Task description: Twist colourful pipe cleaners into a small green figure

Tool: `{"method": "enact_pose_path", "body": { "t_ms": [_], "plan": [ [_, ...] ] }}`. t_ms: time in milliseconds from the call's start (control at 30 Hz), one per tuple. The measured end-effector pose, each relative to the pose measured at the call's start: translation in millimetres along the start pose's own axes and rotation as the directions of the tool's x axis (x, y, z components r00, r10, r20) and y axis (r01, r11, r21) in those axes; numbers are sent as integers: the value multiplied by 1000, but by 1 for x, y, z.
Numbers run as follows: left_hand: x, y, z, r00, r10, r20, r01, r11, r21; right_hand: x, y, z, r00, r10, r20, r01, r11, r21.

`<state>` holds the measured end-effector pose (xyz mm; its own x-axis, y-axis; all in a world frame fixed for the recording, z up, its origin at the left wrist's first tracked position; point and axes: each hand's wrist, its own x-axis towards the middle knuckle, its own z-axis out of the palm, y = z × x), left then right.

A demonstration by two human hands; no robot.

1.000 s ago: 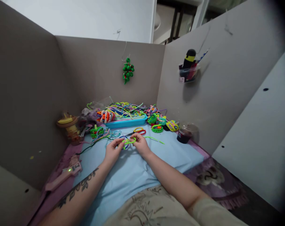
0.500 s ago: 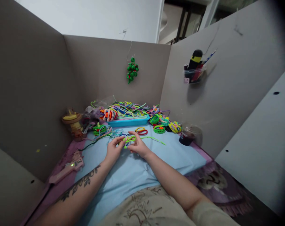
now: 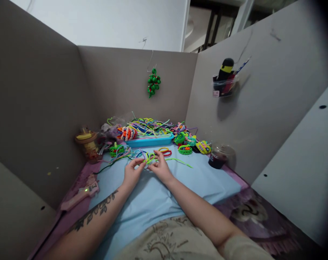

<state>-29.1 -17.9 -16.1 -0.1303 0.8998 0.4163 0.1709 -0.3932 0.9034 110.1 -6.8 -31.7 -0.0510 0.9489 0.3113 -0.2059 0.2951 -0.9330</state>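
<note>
Meanwhile, a person's left hand (image 3: 131, 173) and right hand (image 3: 161, 168) met over a pale blue cloth (image 3: 196, 180). The fingertips of both pinched a yellow-green pipe cleaner (image 3: 151, 156), bent into loops between them, at the cloth's far middle. Just beyond the hands lay a blue tray (image 3: 150, 141) heaped with coloured stems (image 3: 146, 126), with woven pieces (image 3: 192, 143) to its right. A dark cup (image 3: 217, 159) stood far right, a pink glue gun (image 3: 79, 193) lay near left, and a green ornament (image 3: 153, 82) hung on the far cardboard wall (image 3: 120, 83).
</note>
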Motion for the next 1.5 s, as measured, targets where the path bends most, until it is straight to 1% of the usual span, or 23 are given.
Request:
{"method": "enact_pose_path", "body": {
  "t_ms": [67, 100, 167, 233, 300, 400, 467, 533, 567, 633, 700, 767, 867, 967, 1100, 1333, 1400, 1500],
  "plan": [
    [2, -4, 0, 998, -49, -27, 47, 997, -65, 1, 2, -1, 996, -56, -69, 49, 994, -102],
    [3, -6, -1, 997, -71, -35, 68, 993, -94, 1, 2, -1, 994, -75, -75, 63, 986, -154],
    [5, -10, -1, 994, -94, -48, 87, 987, -138, 1, 3, 0, 995, -89, -37, 80, 973, -215],
    [6, -14, -2, 993, -95, -63, 84, 984, -156, -1, 3, 1, 996, -75, 40, 81, 976, -202],
    [7, -16, -3, 992, -94, -82, 80, 985, -155, -4, 2, 2, 986, -49, 157, 76, 982, -173],
    [8, -17, -4, 988, -117, -102, 98, 980, -176, -8, 1, 3, 942, -31, 334, 110, 969, -221],
    [9, -16, -4, 985, -133, -108, 110, 974, -200, -10, 0, 3, 924, -49, 380, 162, 949, -272],
    [10, -15, -4, 985, -139, -100, 114, 969, -220, -10, 0, 2, 939, -81, 333, 184, 939, -289],
    [10, -14, -3, 986, -141, -90, 118, 967, -227, -9, 0, 2, 955, -95, 282, 180, 940, -291],
    [9, -12, -2, 987, -151, -57, 134, 964, -229, -7, -1, 0, 980, -136, 143, 175, 934, -311],
    [7, -9, -1, 987, -158, -19, 151, 965, -215, -6, -2, -2, 979, -204, 24, 198, 909, -366],
    [4, -5, 1, 988, -154, 18, 155, 969, -194, -5, -4, -4, 958, -284, -25, 246, 867, -434],
    [1, -1, 2, 989, -135, 62, 144, 973, -180, -5, -8, -6, 933, -360, -4, 312, 815, -489],
    [0, 1, 2, 989, -121, 87, 135, 976, -173, -4, -9, -8, 922, -388, -12, 330, 799, -502],
    [0, 0, 2, 986, -124, 111, 142, 976, -164, -2, -7, -9, 924, -380, -47, 311, 816, -487],
    [-2, 4, 1, 962, -183, 201, 223, 954, -200, -1, -9, -9, 943, -323, -85, 245, 842, -480],
    [-2, 3, 0, 959, -192, 211, 237, 948, -214, -1, -11, -9, 941, -329, -76, 255, 838, -482],
    [-1, 1, -1, 956, -193, 219, 241, 944, -223, -2, -10, -9, 939, -343, -29, 290, 835, -467]
  ]
}}
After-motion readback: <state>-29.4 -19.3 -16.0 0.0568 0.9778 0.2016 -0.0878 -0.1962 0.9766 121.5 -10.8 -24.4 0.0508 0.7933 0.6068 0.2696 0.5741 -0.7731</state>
